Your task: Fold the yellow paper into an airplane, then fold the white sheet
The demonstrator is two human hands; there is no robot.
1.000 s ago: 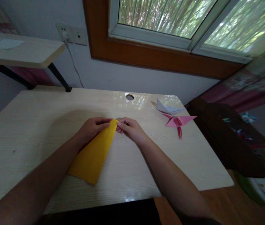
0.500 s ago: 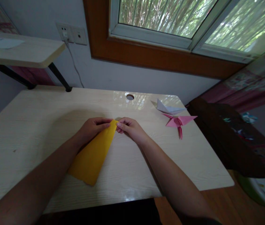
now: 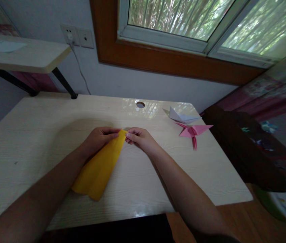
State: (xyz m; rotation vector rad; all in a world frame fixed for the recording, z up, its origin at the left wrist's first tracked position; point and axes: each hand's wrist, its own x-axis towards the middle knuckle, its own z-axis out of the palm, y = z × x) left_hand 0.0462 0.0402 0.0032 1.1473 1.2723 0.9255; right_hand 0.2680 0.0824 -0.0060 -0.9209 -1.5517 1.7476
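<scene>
Our left hand [image 3: 99, 137] and right hand [image 3: 139, 137] pinch the top corner of the yellow paper [image 3: 97, 169] (fingers clamped on it), which lies on the surface [image 3: 44, 128].

We note a pale wood-grain bench [image 3: 44, 128] with a round cable hole [image 3: 140, 105], set against a grey wall [image 3: 132, 81]. A brown-framed window [image 3: 183, 64] admits daylight from greenery. Wall sockets [image 3: 77, 36] upper left; raised shelf [image 3: 23, 57]; wooden floor [image 3: 246, 222].
</scene>
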